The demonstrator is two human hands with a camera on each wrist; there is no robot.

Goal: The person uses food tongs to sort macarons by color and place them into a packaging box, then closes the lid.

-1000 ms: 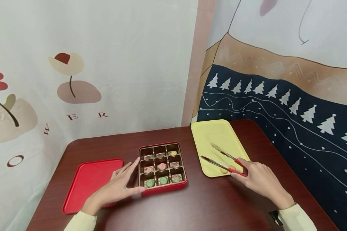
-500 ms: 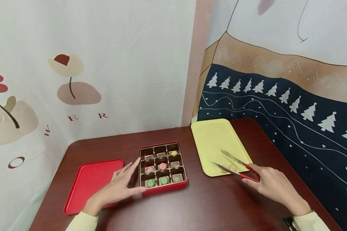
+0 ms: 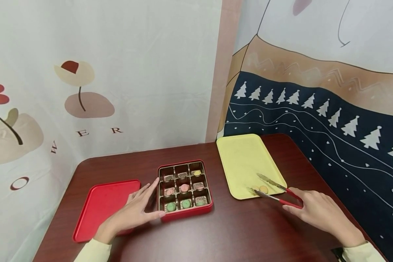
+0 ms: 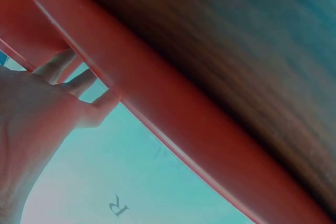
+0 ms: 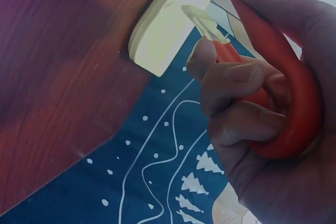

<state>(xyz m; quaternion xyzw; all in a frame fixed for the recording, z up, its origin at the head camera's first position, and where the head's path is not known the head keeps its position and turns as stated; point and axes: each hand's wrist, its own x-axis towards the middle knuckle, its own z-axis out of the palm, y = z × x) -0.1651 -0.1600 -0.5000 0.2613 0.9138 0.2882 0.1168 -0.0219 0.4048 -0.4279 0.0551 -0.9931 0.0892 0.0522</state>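
Observation:
My right hand point(image 3: 324, 214) grips red-handled metal tongs point(image 3: 293, 202), whose spread tips reach over the near right end of a yellow tray point(image 3: 240, 156). Between the tips lies a small yellow macaron-like piece point(image 3: 263, 189), with another such piece partly hidden by the near arm. In the right wrist view the fingers curl round the tongs' red handle point(image 5: 307, 108). My left hand point(image 3: 131, 214) rests against the left side of a red box point(image 3: 186, 215), fingers spread and fairly straight. Inside the box, a divided insert holds green, pink and yellow pieces, such as a green one point(image 3: 186, 203).
A red lid point(image 3: 106, 203) lies on the table left of the box, partly under the left forearm. The brown table point(image 3: 216, 236) backs onto a printed white curtain point(image 3: 150, 72) and, at right, a dark blue one with white trees point(image 3: 281, 116).
My right hand has moved right and slightly toward me with the tongs, bringing their tips near the yellow pieces. The left hand and the box stay in place.

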